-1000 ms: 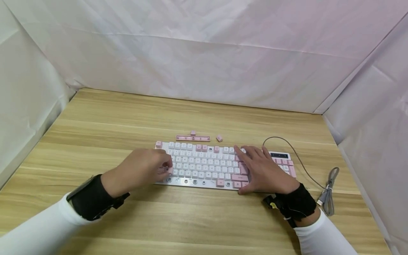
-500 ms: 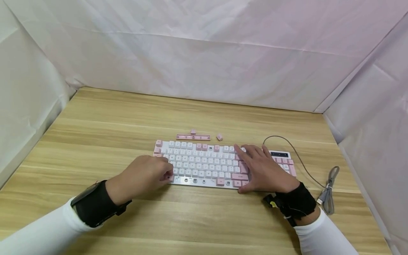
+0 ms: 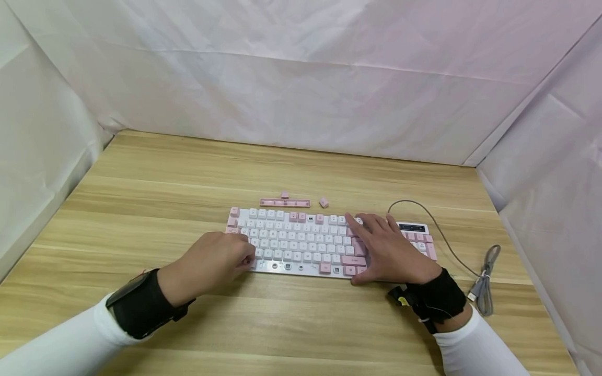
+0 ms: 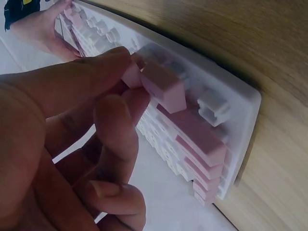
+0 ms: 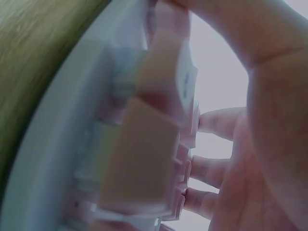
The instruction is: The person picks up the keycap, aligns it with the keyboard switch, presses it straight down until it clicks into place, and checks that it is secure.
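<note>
A white keyboard with white and pink keys (image 3: 296,243) lies on the wooden table. My left hand (image 3: 211,261) is at its lower left corner. In the left wrist view its thumb and finger pinch a small pink keycap (image 4: 131,76) low over the bottom row. Beside that stands another pink keycap (image 4: 164,87), and nearer the corner a bare white key switch (image 4: 212,107). My right hand (image 3: 390,250) rests spread over the keyboard's right part, thumb at the front edge. In the right wrist view its fingertips touch the sides of pink keys (image 5: 139,159).
Behind the keyboard lie an upturned long pink keycap (image 3: 285,202) and two small pink keycaps, one (image 3: 285,195) against it and another (image 3: 324,202) to its right. A bundled grey USB cable (image 3: 486,282) lies at the right. White cloth (image 3: 301,78) walls surround the table.
My left hand has come down and toward me with the pink keycap, from above the bottom row to a bare switch there. My right hand stays in place.
</note>
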Motion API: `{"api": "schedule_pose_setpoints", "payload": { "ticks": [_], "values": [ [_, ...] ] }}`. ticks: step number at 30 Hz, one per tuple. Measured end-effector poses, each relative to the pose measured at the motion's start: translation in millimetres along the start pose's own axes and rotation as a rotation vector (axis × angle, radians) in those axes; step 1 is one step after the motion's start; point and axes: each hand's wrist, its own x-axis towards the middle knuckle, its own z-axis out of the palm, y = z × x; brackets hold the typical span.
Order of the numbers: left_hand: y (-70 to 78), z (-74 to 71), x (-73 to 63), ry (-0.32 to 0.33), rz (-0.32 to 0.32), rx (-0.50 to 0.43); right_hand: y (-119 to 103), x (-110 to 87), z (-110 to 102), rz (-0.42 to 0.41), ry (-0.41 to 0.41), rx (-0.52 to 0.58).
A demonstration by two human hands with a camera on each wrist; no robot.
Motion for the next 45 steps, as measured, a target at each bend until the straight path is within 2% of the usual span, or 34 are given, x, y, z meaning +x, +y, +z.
{"api": "schedule_pose_setpoints", "payload": {
  "ticks": [11,18,34,45],
  "values": [
    [-0.4,1.3,-0.3,0.013,-0.009,-0.019,1.1,-1.2,0.8,-0.028,0.032,-0.011],
    [-2.0,3.2,-0.9,0.032,-0.009,-0.050,1.6,-1.0,1.4,-0.019,0.017,-0.011],
    [-4.6,-0.5,-1.9,0.017,-0.050,-0.097,1.4,0.2,0.2,-0.004,-0.008,0.002],
    [-3.3,1.5,-0.1,0.049,0.003,-0.055,1.2,0.0,0.5,-0.003,-0.010,-0.006]
  ]
}}
